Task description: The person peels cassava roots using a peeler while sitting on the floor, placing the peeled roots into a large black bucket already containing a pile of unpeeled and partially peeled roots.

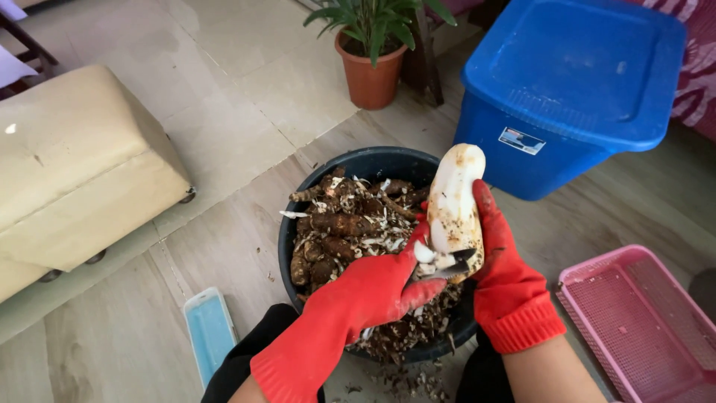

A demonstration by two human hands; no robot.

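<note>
I see both hands in red rubber gloves, held over a dark round tub (pixel 298 224) that stands on the pale floor (pixel 246 82). My right hand (pixel 503 269) wraps around a long pale root (pixel 456 205), mostly peeled white with brown flecks, fingers curled along its far side and holding it upright above the tub's right rim. My left hand (pixel 377 287) is closed on a small knife (pixel 451 267), its blade lying against the root's lower end; the handle is hidden inside the glove. Inside the tub lies a heap of unpeeled brown roots (pixel 335 231) mixed with pale peelings. Some scraps lie on the floor at the tub's near edge. A blue lidded bin (pixel 574 75) stands beyond the tub's far right side, a pink mesh basket (pixel 641 321) to its right, a potted plant (pixel 371 52) beyond its far edge, a beige cushioned stool (pixel 74 164) well to the left, and a light blue flat object (pixel 210 328) near the left.
</note>
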